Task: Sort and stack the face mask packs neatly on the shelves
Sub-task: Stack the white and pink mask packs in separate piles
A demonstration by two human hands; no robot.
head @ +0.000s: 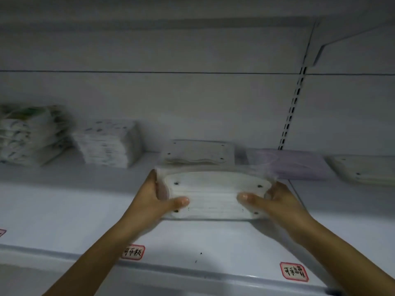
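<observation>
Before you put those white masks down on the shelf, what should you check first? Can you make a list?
1. Both hands holding the white mask pack: ok, left hand and right hand grip its two ends.
2. Pack level: ok, roughly flat.
3. Matching pile behind: ok, a white stack sits right behind it.
4. Purple pack out of the way: ok, off to the right.
5. Pack resting on the shelf or lifted: cannot tell.
6. Shelf label matches: cannot tell.

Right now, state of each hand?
Left hand: grips the white mask pack at its left end.
Right hand: grips the pack's right end.
</observation>
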